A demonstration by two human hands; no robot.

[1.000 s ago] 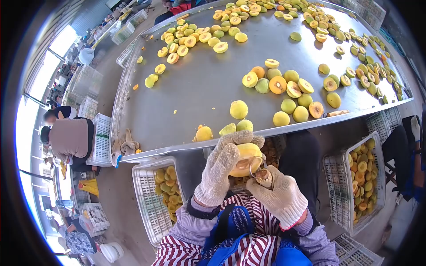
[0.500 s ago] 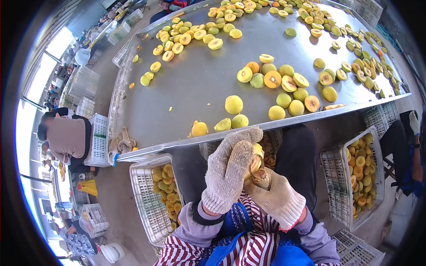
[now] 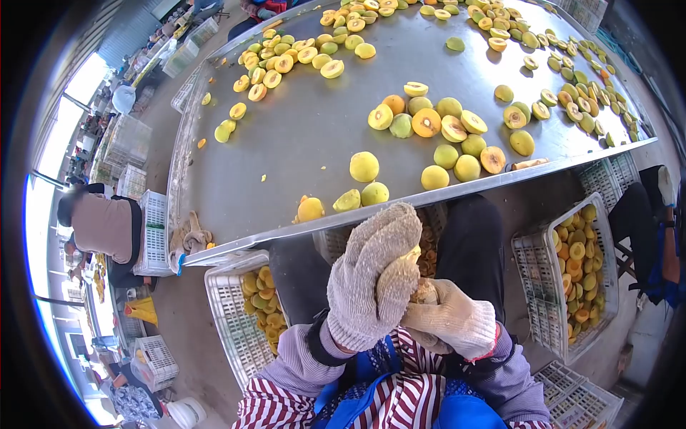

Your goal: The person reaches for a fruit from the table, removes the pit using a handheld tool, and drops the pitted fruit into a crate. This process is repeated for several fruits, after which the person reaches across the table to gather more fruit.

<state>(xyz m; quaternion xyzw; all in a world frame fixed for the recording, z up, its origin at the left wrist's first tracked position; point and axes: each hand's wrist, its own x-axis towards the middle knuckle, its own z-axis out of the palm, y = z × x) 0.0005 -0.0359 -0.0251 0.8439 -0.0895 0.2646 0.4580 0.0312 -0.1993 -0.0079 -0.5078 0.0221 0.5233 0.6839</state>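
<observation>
Both my hands wear knitted work gloves and meet over my lap, just below the table's near edge. My left hand (image 3: pixel 375 275) is closed around a yellow peach piece (image 3: pixel 412 255); only a sliver shows between the fingers. Against it, my right hand (image 3: pixel 457 318) grips a short tool with a brown wooden handle (image 3: pixel 424 291). Its working end is hidden behind the left fingers. On the metal table (image 3: pixel 271 186) above my hands lie a whole-looking yellow peach (image 3: pixel 364 166), a green-yellow one (image 3: pixel 374 193) and a cluster of cut halves (image 3: pixel 426 123).
Crates of peach halves stand at my left (image 3: pixel 239 322) and right (image 3: pixel 564 279). Many halves (image 3: pixel 286 63) spread over the far table. A discarded glove (image 3: pixel 191 236) lies on the table's left corner. One person (image 3: pixel 107 225) sits at left; another's arm (image 3: pixel 670 250) is at right.
My left hand has tilted more upright and its fingers now cover most of the peach piece. The curved metal part of the tool, visible earlier, is hidden. The right hand has shifted slightly down.
</observation>
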